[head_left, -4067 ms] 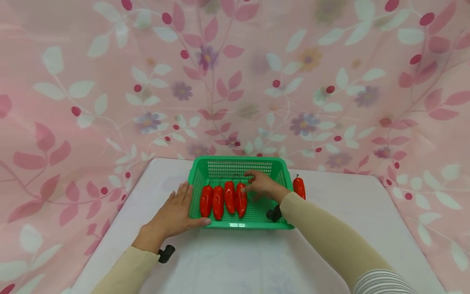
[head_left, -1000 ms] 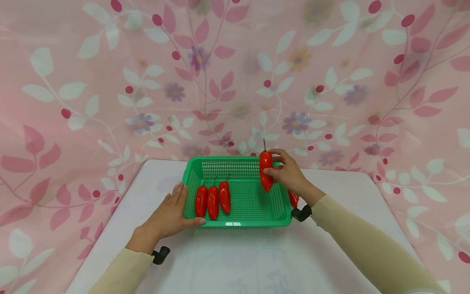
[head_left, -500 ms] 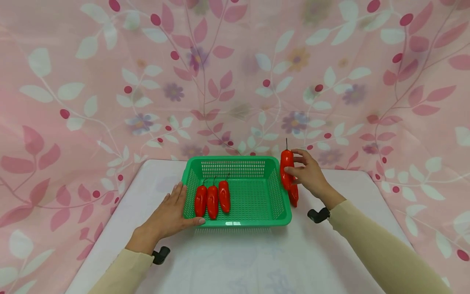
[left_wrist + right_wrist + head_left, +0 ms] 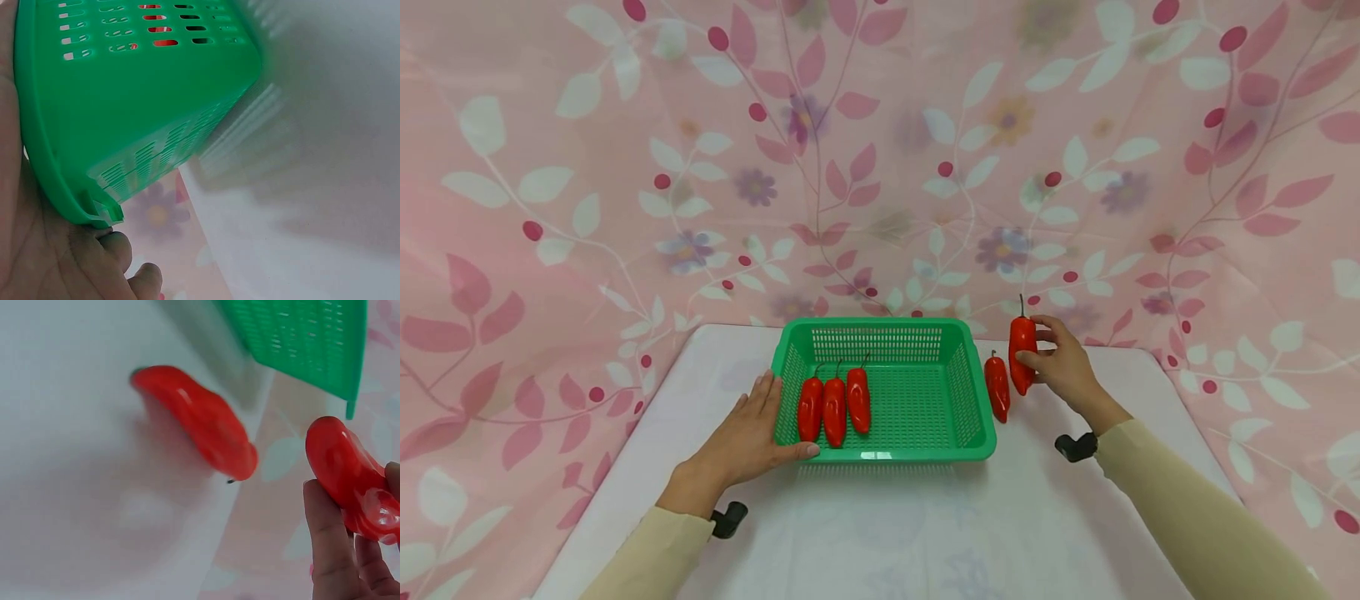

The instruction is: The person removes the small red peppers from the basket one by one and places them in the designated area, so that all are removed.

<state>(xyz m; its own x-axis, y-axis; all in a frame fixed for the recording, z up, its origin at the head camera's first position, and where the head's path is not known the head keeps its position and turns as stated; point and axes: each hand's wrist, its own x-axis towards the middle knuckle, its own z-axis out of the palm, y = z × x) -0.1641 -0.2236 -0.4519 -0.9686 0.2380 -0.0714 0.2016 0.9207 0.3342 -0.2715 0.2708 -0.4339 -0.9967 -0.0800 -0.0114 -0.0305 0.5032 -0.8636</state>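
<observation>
It's a staged recording corner we're looking at — and whether a home, a lab or an office lies around it, these views can't tell us! Pink floral sheeting point(image 4: 880, 150) takes the whole back, leaves and blossoms climbing right to the top, and round it comes on both flanks, hemming in the counter point(image 4: 895, 533). That's pale, whitish, plain-looking with only faint marks, its far edge running close along the sheeting. Now to the wrists: a small black camera point(image 4: 728, 521) on the left, a second black camera point(image 4: 1077, 447) on the right — filming gear, worn on the body!
</observation>
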